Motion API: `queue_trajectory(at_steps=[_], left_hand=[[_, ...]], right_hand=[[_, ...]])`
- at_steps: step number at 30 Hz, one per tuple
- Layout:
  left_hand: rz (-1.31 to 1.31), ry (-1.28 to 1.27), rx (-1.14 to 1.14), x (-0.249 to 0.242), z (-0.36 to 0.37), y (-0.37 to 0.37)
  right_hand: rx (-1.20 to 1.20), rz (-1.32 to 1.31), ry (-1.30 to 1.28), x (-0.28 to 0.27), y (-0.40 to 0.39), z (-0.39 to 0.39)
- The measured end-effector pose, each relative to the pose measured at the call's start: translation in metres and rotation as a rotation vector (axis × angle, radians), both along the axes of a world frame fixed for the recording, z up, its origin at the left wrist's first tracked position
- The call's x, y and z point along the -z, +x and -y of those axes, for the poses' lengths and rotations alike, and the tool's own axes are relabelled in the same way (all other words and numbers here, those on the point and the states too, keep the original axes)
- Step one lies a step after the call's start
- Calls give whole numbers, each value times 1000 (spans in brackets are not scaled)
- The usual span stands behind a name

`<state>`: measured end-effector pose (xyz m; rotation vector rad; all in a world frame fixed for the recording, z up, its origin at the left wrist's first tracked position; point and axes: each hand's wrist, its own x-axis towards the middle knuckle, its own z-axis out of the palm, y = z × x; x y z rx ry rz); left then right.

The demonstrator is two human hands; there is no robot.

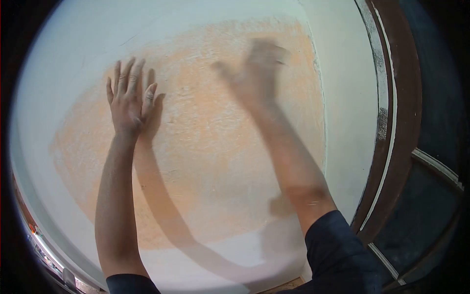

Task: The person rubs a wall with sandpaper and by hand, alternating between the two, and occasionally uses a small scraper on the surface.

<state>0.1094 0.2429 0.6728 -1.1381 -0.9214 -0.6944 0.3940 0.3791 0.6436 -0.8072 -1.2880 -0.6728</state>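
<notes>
In front of me is a white wall (205,161) with a broad orange-tinted, scuffed patch across it. My left hand (127,100) lies flat against the left part of this patch, fingers stretched upward and thumb out to the side, holding nothing. Higher and to the right, my right hand (259,73) is over the upper part of the patch. Motion smears its fingers; the thumb points out to the left. Whether a thin thing lies under that palm cannot be made out.
A pale side wall (342,98) meets the patched wall at a corner on the right. Beyond it stands a brown door frame (404,98) with dark panels (443,73). Small cluttered items (46,252) show at the lower left edge. My arms cast shadows on the wall.
</notes>
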Motion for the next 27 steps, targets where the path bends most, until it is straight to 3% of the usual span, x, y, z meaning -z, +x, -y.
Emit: queue_trajectory(at_steps=[2, 5, 8, 11, 13, 15, 18, 22, 25, 27], left_hand=[[48, 64, 49, -8, -10, 6], [18, 93, 51, -13, -10, 13], [11, 39, 142, -12, -11, 12], [10, 58, 184, -13, -15, 11], [37, 45, 181, -11, -15, 9], [40, 30, 100, -14, -17, 5], [24, 9, 128, -15, -21, -2], [3, 40, 131, -14, -23, -6], [-24, 26, 213, -9, -22, -8], [-2, 52, 212, -13, -23, -6]], right_hand=[[-207, 320, 181, 15, -42, 17], [-91, 405, 187, 20, -18, 16], [-162, 14, 97, -12, 37, -32], [-125, -155, -7, -37, 43, -39], [-59, -36, 57, -45, -5, -13], [-101, 267, 312, -29, -52, 14], [-159, 502, 396, -15, -49, 17], [-91, -15, 114, -53, 38, -39], [-116, -136, 117, -44, 28, -23], [-226, 154, 146, -12, -12, 4]])
